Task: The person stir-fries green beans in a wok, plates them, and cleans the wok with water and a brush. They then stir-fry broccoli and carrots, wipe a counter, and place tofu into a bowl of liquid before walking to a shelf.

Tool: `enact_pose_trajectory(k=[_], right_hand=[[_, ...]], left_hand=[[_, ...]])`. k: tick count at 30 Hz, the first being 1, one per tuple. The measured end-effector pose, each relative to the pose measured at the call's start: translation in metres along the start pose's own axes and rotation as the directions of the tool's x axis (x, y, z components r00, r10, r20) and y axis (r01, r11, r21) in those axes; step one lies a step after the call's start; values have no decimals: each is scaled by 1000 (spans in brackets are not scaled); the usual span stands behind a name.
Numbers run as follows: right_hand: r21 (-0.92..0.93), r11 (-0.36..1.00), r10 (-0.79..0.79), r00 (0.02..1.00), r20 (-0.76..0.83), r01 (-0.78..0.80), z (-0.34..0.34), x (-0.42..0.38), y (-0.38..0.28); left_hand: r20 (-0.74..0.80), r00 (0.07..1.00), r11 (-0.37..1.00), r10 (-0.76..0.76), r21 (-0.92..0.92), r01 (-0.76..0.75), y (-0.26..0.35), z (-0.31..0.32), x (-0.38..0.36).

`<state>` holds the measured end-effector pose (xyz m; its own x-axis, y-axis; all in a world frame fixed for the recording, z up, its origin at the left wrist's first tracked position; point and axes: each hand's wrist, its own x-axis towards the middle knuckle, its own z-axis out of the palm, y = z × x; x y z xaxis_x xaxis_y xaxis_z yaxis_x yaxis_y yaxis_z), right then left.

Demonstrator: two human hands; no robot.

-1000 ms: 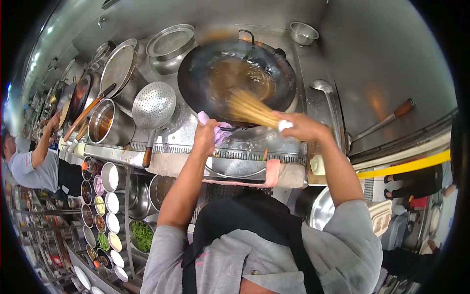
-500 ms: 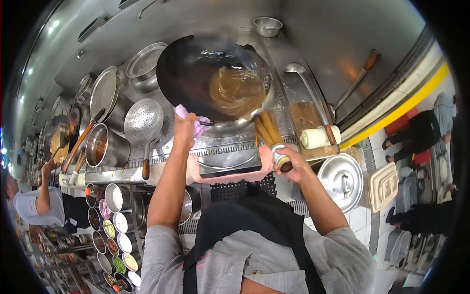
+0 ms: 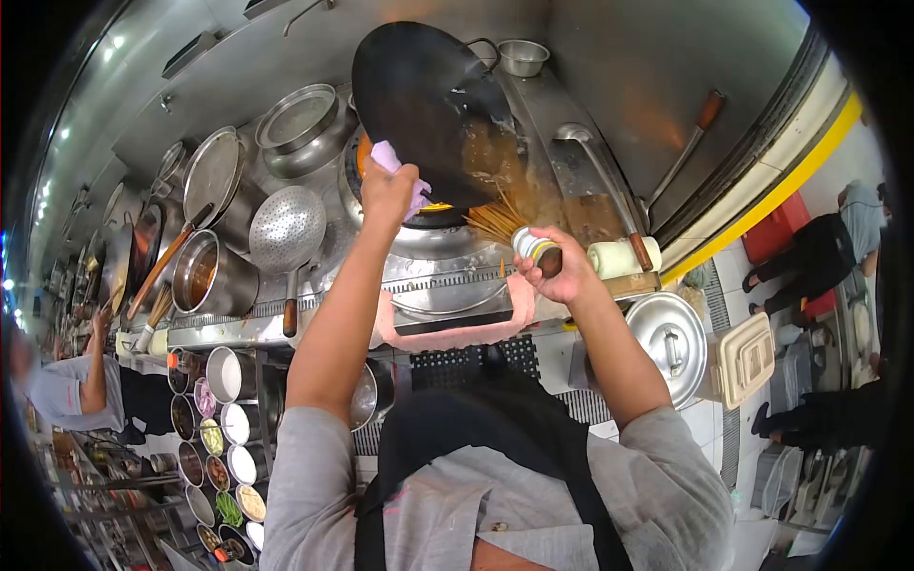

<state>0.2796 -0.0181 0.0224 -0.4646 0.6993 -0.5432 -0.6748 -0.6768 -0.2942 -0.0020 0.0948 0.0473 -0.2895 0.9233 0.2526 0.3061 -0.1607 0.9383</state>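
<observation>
My left hand (image 3: 388, 197) is closed round the near handle of a black wok (image 3: 414, 100), with a lilac cloth (image 3: 417, 197) between palm and handle. The wok is tilted steeply to the right, and brownish water (image 3: 490, 157) runs toward its right edge. Below it, part of the stove ring glows orange (image 3: 436, 206). My right hand (image 3: 564, 268) grips a bamboo wok brush (image 3: 493, 221) by its bound end, bristles pointing left at the wok's lower rim.
A perforated strainer (image 3: 286, 226) and a steel pot (image 3: 211, 276) stand left. To the right lie a ladle (image 3: 609, 181) and a white roll (image 3: 609, 259). A round lid (image 3: 666, 347) sits lower right. Another person (image 3: 76, 390) works at far left; others stand at right.
My left hand has raised and tipped the wok to the right, uncovering the stove ring. The water has shifted to its right side. My right hand has moved up slightly, turning the brush leftward.
</observation>
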Motion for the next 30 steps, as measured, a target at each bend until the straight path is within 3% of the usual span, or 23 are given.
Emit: enact_pose_trajectory(k=[3, 10, 15, 17, 19, 20, 22, 24, 26, 28, 29, 30], right_hand=[[31, 1000, 5, 999, 35, -6, -5, 3, 0], [38, 999, -24, 998, -65, 26, -16, -7, 14], [-32, 999, -26, 998, -63, 24, -25, -8, 20], [-84, 994, -75, 989, -130, 65, -24, -15, 23], [-296, 945, -160, 986, -46, 139, -43, -25, 25], [-396, 900, -196, 981, 4, 181, -57, -29, 26], [-640, 736, -354, 931, -90, 218, -85, -26, 29], [-849, 486, -522, 848, -92, 207, -95, -21, 32], [-998, 5, -646, 762, -56, -69, -94, -9, 30], [-868, -381, -708, 704, 53, -318, -113, 23, 23], [-877, -344, -694, 720, -2, -334, -113, 30, 21], [-867, -384, -701, 711, 51, -316, -110, 32, 18]], left_hand=[[11, 999, 996, 40, 83, -41, 38, -1, -24], [18, 973, 958, 230, 173, -229, 29, 4, -84], [9, 978, 965, 209, 161, -208, 1, -9, -87], [0, 988, 986, 157, -62, -157, -21, -17, -71], [-8, 997, 974, 76, -213, -76, -41, -25, -56], [24, 999, 969, -39, -244, 44, -50, -31, -51], [96, 960, 913, -263, -297, 280, -57, -43, -44], [148, 946, 883, -287, -343, 321, -78, -49, -38], [208, 917, 842, -342, -365, 397, -85, -55, -40], [255, 855, 770, -452, -374, 518, -86, -57, -40], [276, 835, 734, -477, -397, 551, -89, -55, -36], [298, 812, 695, -502, -419, 584, -88, -54, -35]])
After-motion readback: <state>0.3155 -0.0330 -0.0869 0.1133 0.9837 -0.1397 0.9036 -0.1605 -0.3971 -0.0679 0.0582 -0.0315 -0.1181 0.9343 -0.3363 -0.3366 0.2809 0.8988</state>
